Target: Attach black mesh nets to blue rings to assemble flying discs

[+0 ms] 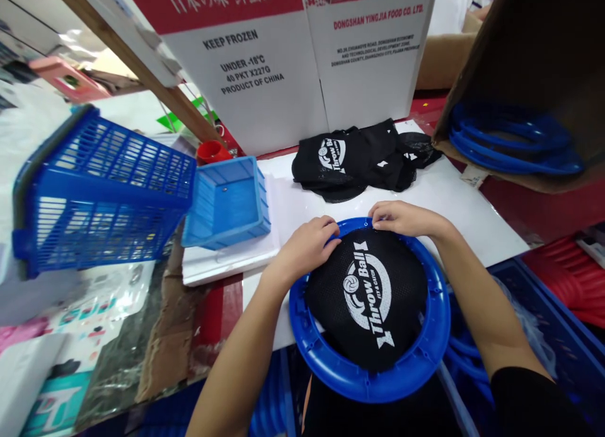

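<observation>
A blue plastic ring (297,326) lies at the front edge of the white work surface, partly over my lap. Across its opening is black mesh fabric (328,304) printed "Throw Ball Fly & Catch" in white. With curled fingers, my left hand (309,246) grips the ring's far rim and the fabric's edge at the upper left. My right hand (404,219) pinches the same rim a little to the right, its thumb at the fabric's edge. Between the hands, a small hole shows in the rim. My fingertips partly hide how the fabric meets the ring.
Black printed mesh pieces (350,163) lie beyond the ring, before a white carton (269,103). At left stand a shallow blue bin (241,200) and a blue basket (108,197). An open cardboard box (501,65) at right holds blue rings (515,147).
</observation>
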The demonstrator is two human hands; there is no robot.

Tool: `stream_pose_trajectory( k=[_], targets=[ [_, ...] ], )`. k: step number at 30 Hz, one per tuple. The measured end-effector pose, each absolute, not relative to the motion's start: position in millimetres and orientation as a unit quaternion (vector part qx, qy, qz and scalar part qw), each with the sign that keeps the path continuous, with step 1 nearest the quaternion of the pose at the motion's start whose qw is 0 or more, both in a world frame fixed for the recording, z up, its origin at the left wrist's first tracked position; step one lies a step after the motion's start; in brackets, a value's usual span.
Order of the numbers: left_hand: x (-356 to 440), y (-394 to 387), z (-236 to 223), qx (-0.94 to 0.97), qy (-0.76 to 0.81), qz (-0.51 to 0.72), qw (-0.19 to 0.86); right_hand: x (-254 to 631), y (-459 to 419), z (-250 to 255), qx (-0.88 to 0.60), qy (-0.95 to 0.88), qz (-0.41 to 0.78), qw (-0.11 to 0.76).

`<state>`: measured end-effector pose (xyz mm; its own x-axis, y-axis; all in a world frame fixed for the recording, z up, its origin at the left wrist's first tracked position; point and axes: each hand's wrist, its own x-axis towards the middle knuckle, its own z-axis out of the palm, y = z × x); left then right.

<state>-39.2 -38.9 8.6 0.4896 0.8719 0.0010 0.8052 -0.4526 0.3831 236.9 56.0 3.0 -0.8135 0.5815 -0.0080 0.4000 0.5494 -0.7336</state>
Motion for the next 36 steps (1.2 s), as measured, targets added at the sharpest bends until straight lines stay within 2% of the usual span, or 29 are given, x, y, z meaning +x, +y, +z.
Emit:
stream_pose_trajectory(
  k=[4, 10, 15, 18, 23, 27, 30, 33, 36],
  targets=[
    [-37, -38, 6, 0.848, 0.5, 0.081, 0.152, 233, 55, -1, -0.285, -0.881, 0.359, 0.121],
    [-41, -51, 15, 0.853, 0.487, 0.133, 0.128, 228, 54, -4, -0.314, -0.896, 0.3, 0.096],
    [-27, -70, 9, 0.874, 0.473, 0.079, 0.082, 251, 55, 6, -0.31, -0.905, 0.288, 0.048],
    [-15, -77, -2, 0.871, 0.485, 0.06, 0.056, 271, 53, 19, -0.275, -0.905, 0.325, 0.022],
    [-7, -73, -7, 0.878, 0.465, 0.041, 0.103, 264, 44, 31, -0.198, -0.913, 0.342, 0.104],
    [-15, -57, -6, 0.883, 0.436, 0.088, 0.148, 236, 35, 13, -0.157, -0.922, 0.346, 0.071],
    [-24, -44, -5, 0.881, 0.434, 0.131, 0.135, 226, 33, 0, -0.182, -0.926, 0.322, 0.081],
    [-34, -38, -3, 0.872, 0.443, 0.167, 0.126, 225, 34, -3, -0.194, -0.935, 0.291, 0.055],
    [-44, -41, 3, 0.865, 0.444, 0.145, 0.186, 226, 35, -1, -0.194, -0.941, 0.275, 0.028]
  ],
)
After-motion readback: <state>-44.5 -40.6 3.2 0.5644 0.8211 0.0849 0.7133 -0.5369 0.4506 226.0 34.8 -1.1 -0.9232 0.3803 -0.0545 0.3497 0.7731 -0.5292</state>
